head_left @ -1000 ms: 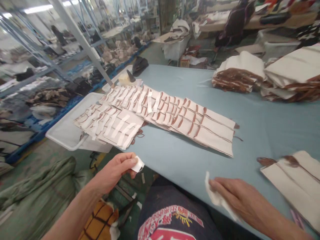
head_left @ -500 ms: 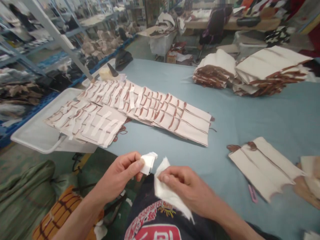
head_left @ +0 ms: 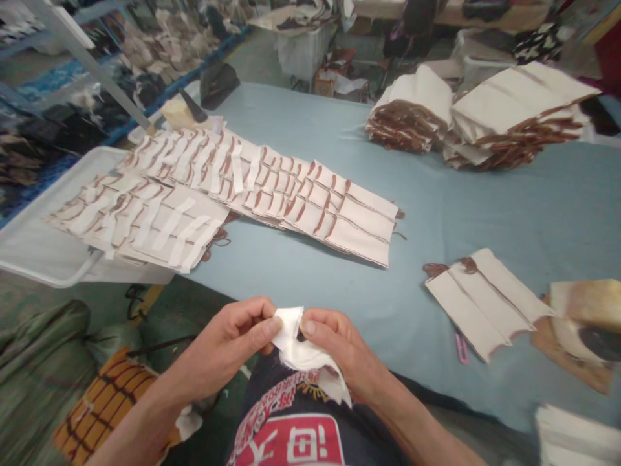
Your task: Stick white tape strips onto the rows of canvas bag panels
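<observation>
My left hand [head_left: 247,330] is closed in a pinch on a small stack of white strips [head_left: 290,321], thumb on top. Right beside it, my right hand [head_left: 334,340] pinches the far edge of the stack, with a loose white strip [head_left: 315,357] hanging from its fingers over my lap. Both hands are just off the near edge of the blue-covered table [head_left: 272,265]. Beyond them lies a long overlapping row of cream fabric panels [head_left: 339,217] with brown edging; white strips lie across several panels at its left part.
A second group of panels [head_left: 160,223] overhangs the left edge by a white plastic bin [head_left: 58,275]. Piles of cream and brown pieces [head_left: 519,107] stand at the back right. One cream panel [head_left: 485,301] and a pink clip-like piece [head_left: 460,349] lie at right.
My right hand has moved left and up to meet my left hand at the white stack. The loose strip came with it. The view has tilted down slightly.
</observation>
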A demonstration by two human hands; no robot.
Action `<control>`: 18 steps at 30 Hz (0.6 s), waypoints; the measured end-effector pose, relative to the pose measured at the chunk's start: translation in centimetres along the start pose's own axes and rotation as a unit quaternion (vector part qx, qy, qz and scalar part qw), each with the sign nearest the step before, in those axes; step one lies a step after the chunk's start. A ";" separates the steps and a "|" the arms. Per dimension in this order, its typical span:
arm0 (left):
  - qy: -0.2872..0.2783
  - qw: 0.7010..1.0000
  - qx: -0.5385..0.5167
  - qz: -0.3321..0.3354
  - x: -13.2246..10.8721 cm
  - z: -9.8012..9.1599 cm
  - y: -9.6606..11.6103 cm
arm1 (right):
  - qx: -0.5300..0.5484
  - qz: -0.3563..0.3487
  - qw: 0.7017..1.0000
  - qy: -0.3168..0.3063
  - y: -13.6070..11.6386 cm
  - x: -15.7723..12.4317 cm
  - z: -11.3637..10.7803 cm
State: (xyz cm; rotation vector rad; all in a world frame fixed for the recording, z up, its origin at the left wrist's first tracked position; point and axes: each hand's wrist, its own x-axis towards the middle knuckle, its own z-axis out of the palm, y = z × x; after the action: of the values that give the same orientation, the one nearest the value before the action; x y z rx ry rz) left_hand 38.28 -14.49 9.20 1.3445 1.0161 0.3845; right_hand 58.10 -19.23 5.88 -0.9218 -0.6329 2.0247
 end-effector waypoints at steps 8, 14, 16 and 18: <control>0.018 1.000 -0.010 -0.021 0.5 -0.2 0.1 | -0.114 0.037 0.991 0.056 -0.1 0.6 0.3; -0.006 0.993 -0.096 -0.064 0.4 -0.8 -1.6 | -0.345 -0.047 0.925 0.155 -0.4 1.0 0.1; -0.008 0.983 -0.165 -0.082 0.2 -1.0 -1.9 | -0.438 -0.083 0.876 0.187 -0.3 1.4 -0.2; -0.002 0.961 -0.260 -0.091 0.1 -1.3 -1.8 | -0.506 -0.097 0.833 0.204 0.2 1.8 -0.6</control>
State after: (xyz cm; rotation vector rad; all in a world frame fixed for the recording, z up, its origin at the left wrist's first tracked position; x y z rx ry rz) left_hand 36.71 -14.04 7.68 0.7723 0.9413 0.4701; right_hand 57.75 -17.75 4.65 -1.7328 -1.5208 1.1458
